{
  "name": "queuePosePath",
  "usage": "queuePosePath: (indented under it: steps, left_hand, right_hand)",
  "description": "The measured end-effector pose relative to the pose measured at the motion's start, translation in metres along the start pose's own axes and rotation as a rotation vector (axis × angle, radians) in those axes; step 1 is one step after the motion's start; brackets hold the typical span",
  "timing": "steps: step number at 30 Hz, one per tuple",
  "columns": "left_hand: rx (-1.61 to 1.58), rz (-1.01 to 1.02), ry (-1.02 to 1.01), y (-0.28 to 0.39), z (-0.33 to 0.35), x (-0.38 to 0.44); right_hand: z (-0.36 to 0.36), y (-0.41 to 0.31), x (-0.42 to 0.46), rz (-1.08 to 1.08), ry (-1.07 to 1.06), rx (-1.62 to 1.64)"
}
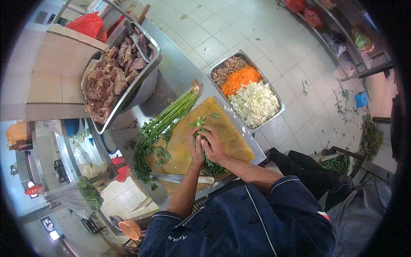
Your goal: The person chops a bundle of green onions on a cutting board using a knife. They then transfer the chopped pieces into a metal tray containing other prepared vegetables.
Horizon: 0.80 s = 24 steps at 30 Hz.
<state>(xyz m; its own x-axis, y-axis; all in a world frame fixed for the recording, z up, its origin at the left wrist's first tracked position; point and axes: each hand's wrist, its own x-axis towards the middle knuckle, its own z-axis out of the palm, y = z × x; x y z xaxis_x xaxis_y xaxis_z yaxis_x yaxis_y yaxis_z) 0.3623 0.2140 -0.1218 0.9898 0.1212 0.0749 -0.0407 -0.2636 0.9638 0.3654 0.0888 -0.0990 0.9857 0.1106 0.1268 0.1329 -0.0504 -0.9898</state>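
My left hand (195, 146) and my right hand (212, 144) are closed together around a bunch of leafy green herbs (214, 168) on the yellowed cutting board (231, 135). Stem ends stick out beyond my fingers, and the leaves spread below my wrists. A knife (173, 177) with a pale handle lies across the board's near side, left of the leaves. Left of my hands, another bunch of long-stemmed green herbs (173, 110) rests partly on the board and partly on the metal table. A short cut green piece (216, 115) lies near the board's far corner.
A metal tray (282, 110) with sliced meat, shredded carrot and shredded cabbage stands at the table's right edge. At the left, a deep metal pan (110, 119) of cooked meat tilts over a large pot (144, 88). A red plastic bag (88, 27) sits beyond it.
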Motion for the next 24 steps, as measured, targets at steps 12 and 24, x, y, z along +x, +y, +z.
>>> queuePosePath:
  steps: [12,24]
  left_hand:
    - [-0.230,-0.257,0.262,0.056,0.020,0.024]
    - [-0.113,-0.140,0.145,0.111,0.107,0.143]
  right_hand:
    - [-0.002,-0.014,0.036,0.125,0.090,0.242]
    - [-0.089,-0.026,0.139,0.082,0.307,0.244]
